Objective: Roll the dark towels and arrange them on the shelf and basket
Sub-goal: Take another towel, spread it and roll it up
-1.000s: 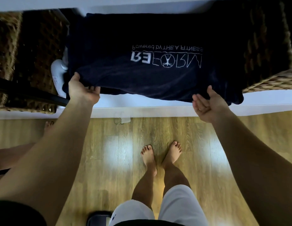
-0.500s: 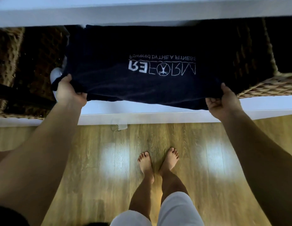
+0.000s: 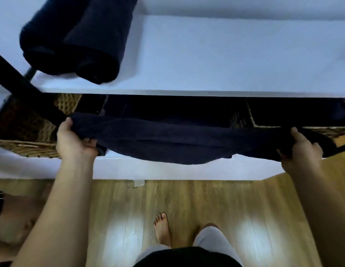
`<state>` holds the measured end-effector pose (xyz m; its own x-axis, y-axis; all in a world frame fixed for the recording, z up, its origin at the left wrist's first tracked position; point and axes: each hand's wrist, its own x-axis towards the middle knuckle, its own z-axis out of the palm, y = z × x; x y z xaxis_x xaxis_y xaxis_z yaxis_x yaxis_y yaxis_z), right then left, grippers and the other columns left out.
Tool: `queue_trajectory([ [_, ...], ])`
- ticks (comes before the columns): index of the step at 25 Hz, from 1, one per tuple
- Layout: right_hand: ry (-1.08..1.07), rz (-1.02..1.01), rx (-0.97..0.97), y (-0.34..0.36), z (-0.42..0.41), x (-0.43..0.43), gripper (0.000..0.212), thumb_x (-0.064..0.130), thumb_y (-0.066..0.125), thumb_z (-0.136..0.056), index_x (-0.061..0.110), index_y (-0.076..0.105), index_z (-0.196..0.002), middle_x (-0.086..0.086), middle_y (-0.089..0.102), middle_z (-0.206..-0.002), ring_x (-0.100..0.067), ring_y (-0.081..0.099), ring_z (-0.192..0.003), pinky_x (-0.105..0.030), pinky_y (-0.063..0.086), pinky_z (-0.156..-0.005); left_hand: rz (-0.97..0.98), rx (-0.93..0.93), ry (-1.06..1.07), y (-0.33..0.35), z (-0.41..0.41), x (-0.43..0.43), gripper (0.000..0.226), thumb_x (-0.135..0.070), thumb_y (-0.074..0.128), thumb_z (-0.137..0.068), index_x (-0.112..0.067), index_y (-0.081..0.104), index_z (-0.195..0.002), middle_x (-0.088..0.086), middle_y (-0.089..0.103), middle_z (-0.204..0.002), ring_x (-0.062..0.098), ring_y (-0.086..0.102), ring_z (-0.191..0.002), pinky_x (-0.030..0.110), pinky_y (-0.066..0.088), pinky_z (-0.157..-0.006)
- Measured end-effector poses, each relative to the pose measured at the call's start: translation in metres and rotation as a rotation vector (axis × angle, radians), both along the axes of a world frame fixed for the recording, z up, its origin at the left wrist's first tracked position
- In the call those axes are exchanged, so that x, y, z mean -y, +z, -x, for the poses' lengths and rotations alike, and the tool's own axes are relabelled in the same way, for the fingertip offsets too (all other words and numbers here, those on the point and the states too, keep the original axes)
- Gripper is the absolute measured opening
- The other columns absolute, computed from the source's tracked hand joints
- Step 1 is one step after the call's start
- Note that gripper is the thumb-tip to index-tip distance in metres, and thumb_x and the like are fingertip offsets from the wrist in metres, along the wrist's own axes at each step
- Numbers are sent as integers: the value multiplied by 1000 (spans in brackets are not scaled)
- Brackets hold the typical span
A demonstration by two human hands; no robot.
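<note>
Navy terry cloth, a long dark towel bunched into a sagging band, hangs stretched between both hands in front of the lower white shelf. Its folds are too dark and gathered to make out any print. Behind it the gap under the upper white shelf is in deep shadow, so the contents there cannot be told. A brown wicker basket on the left is partly hidden by a black metal frame bar; another woven wicker basket on the right is mostly lost in the dark. Two rolled dark towels lie on the upper shelf, cut off at the top edge. The left hand grips one towel end, thumb on top and fingers curled beneath; the right hand clasps the other end likewise, both arms reaching forward.
</note>
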<state>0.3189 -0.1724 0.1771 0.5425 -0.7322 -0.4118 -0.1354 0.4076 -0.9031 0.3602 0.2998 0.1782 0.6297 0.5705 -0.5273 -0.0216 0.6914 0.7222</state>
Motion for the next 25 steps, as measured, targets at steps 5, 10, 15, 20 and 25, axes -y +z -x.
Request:
queue_trajectory([
  [5, 10, -137, 274, 59, 17, 81, 58, 14, 79, -77, 13, 57, -130, -4, 71, -116, -21, 72, -101, -29, 59, -66, -41, 132, 15, 68, 37, 47, 44, -32, 71, -81, -16, 67, -121, 3, 75, -108, 23, 74, -92, 41, 60, -78],
  [10, 69, -228, 414, 82, 48, 164, 75, 14, 80, -72, 12, 49, -140, -6, 68, -125, -19, 72, -101, -29, 60, -75, -46, 187, 43, 105, 79, 112, 41, -34, 71, -80, -19, 68, -118, -3, 76, -103, 20, 75, -90, 37, 60, -74],
  [15, 54, -260, 579, 125, 46, 222, 56, 7, 64, -86, 10, 46, -139, -13, 65, -125, -27, 74, -94, -39, 61, -76, -61, 246, 43, 140, 82, 167, 40, -29, 72, -80, -18, 68, -118, 1, 76, -103, 22, 75, -89, 35, 60, -70],
  [20, 42, -272, 634, 184, -6, 244, 47, 1, 59, -88, 8, 49, -133, -19, 68, -116, -33, 75, -84, -47, 60, -68, -69, 361, 50, 192, 40, 205, 29, -19, 69, -86, -15, 64, -115, 8, 75, -103, 25, 75, -84, 41, 62, -68],
  [25, 107, -252, 541, 209, -87, 238, 35, 10, 53, -95, 13, 53, -130, -11, 67, -115, -28, 69, -98, -40, 55, -66, -33, 385, 50, 214, -45, 220, 32, -17, 71, -84, -14, 62, -114, 11, 73, -102, 29, 75, -82, 45, 62, -65],
])
